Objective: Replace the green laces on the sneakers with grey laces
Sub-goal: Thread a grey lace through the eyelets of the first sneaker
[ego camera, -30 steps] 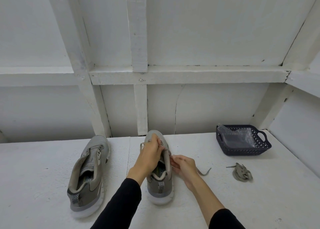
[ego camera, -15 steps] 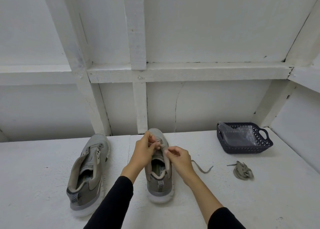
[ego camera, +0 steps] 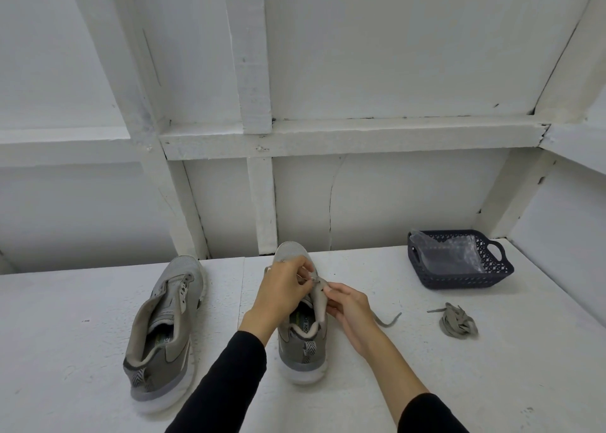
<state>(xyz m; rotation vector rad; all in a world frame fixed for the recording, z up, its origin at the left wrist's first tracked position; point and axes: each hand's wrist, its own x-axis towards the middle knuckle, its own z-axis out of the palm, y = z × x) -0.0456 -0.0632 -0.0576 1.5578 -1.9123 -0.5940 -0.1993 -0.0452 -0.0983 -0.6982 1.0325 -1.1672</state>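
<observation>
White tabletop (ego camera: 360, 383): left sneaker (ego camera: 167, 327) laceless; right sneaker (ego camera: 303, 321) mid-lacing. Left hand (ego camera: 282, 293) and right hand (ego camera: 347, 305) both pinching lace (ego camera: 388, 319) at eyelets. Bundled laces (ego camera: 457, 321) near basket (ego camera: 459, 278). Judged under halfway

a second ago the left hand (ego camera: 284, 293) lay over the front of the middle sneaker (ego camera: 303, 341) and the right hand (ego camera: 348, 308) worked low at its right side, near the collar. since then the right hand has risen toward the toe end and moved in, so that its fingers (ego camera: 329, 289) now meet the left hand's over the eyelets, pinching at the lace there. the left hand has drawn back a little, showing more of the toe. the loose lace end (ego camera: 387, 320) on the worktop now lies straighter, trailing out to the right from behind the right wrist.
</observation>
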